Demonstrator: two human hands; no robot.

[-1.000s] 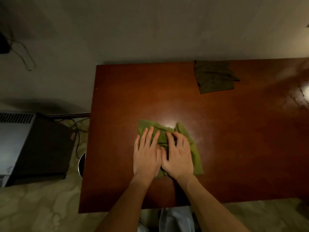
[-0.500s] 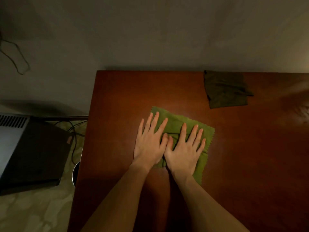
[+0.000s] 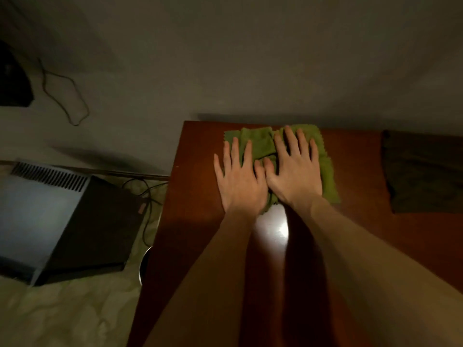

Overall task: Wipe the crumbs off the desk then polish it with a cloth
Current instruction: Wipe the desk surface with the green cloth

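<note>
The left hand [image 3: 240,181] and right hand [image 3: 294,171] press flat, fingers straight, on the green cloth [image 3: 258,141] at the far edge of the desk [image 3: 200,221]; no crumbs show, so this looks like polishing, with the part near the dark cloth [image 3: 423,171] probably left.

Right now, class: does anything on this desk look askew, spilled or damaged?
Only the green cloth: it is bunched and creased under the flat left hand and right hand, at the far edge of the desk. A darker cloth lies rumpled to its right. No spill or damage shows.
</note>
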